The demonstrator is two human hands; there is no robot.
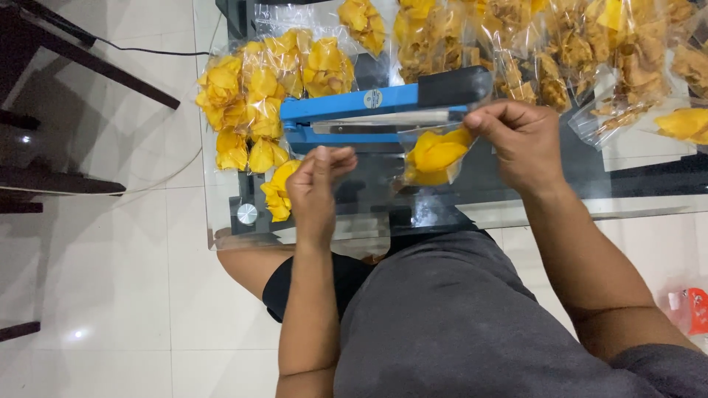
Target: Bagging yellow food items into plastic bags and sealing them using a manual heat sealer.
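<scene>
1. The right hand (pixel 522 140) pinches the top right corner of a small clear bag (pixel 435 155) of yellow chips, thumb and fingers clamped on the plastic
2. The left hand (pixel 316 184) is raised near the bag's left side with its fingers curled together; whether they grip the clear film cannot be told
3. The small clear bag hangs between the two hands, its open top lying at the blue heat sealer (pixel 383 110), just under the sealer's raised arm
4. The sealer sits on a glass table (pixel 221 221); its arm is blue with a black handle end toward the right, and a small round pale sticker (pixel 373 98) sits on the arm's middle
5. Left of the sealer lies a heap of filled clear bags (pixel 251 103) of bright yellow chips, touching one another
6. Behind and right of the sealer lie more clear bags (pixel 590 51) holding darker, orange-brown chips
7. A red and white packet (pixel 689 309) lies on the white tiled floor at the lower right, well apart from the table
</scene>
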